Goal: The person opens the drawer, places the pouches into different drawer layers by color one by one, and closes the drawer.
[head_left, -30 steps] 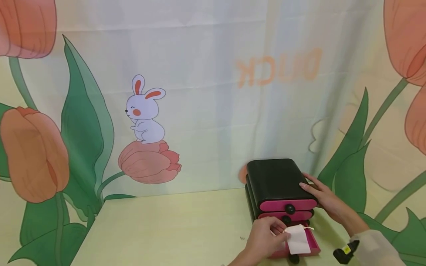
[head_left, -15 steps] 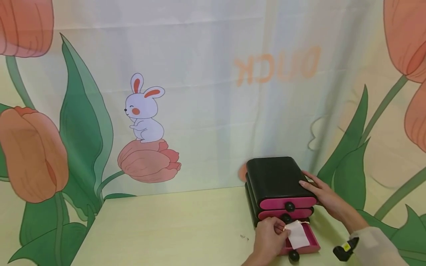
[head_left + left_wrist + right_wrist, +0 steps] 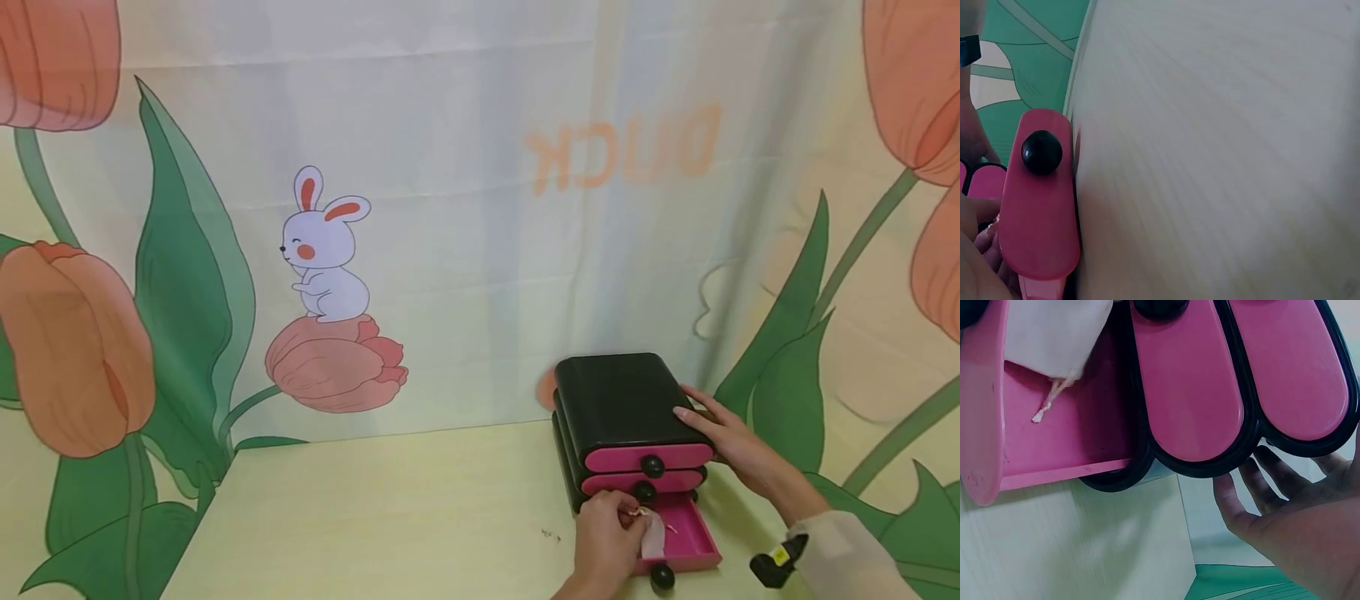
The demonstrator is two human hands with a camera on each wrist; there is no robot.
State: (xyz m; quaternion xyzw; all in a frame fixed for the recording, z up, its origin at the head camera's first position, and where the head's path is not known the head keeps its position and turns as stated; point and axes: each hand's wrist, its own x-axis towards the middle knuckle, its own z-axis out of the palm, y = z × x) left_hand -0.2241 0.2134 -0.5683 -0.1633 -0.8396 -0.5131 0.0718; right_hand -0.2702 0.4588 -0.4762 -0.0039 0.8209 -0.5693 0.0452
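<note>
A black drawer unit [image 3: 626, 400] with pink drawer fronts and round black knobs stands at the right of the table in the head view. Its bottom drawer [image 3: 696, 537] is pulled out. By its drawstring end, my left hand [image 3: 604, 532] pinches a small white drawstring pouch [image 3: 654, 536] inside or just over that drawer. In the right wrist view the pouch [image 3: 1057, 337] hangs with one cord end over the pink drawer floor. My right hand [image 3: 726, 432] rests against the unit's right side, fingers spread and touching it. The left fingertips are mostly hidden in the left wrist view.
The pale wooden table [image 3: 390, 508] extends to the left of the unit. A cloth backdrop [image 3: 465, 250] printed with tulips and a rabbit hangs close behind it. Small dark marks [image 3: 551, 534] show on the tabletop beside my left hand.
The pouch has swung from lying flat across the drawer to hanging narrower at its left side, uncovering more drawer floor. My left hand shifted slightly right; the right hand stays put.
</note>
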